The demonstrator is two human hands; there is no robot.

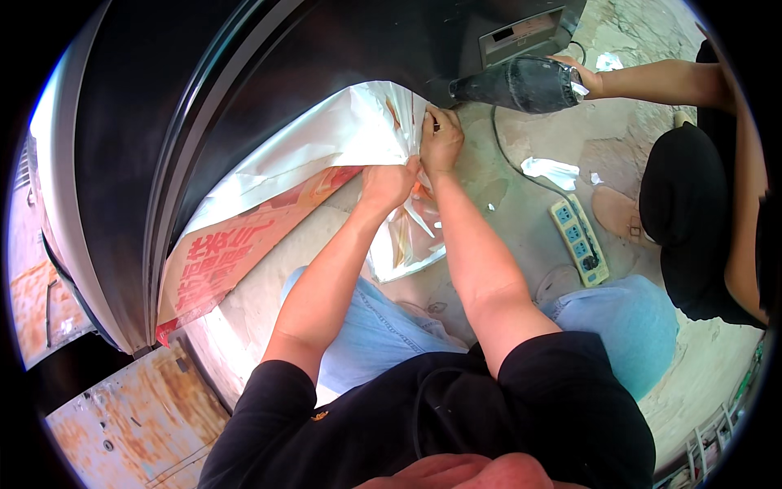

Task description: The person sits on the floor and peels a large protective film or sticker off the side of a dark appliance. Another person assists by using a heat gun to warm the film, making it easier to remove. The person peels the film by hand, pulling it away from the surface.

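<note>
A white, shiny plastic sheet runs along the lower edge of a large glossy black panel. Its gathered end is bunched between my two hands. My left hand is closed on the bunched sheet, the fingers mostly turned away. Just beyond it, my right hand has its fingers curled on the sheet's end against the panel edge. A loose, partly clear flap hangs below the hands. Close by on the right, another person's hand holds a dusty black blower-like tool, its narrow end near the panel.
A cable runs from near the tool to a pale green power strip on the floor. Crumpled white scraps lie around it. The other person's sandal is beside the strip. A red-printed brown sheet lies under the white one. Rusty metal stands lower left.
</note>
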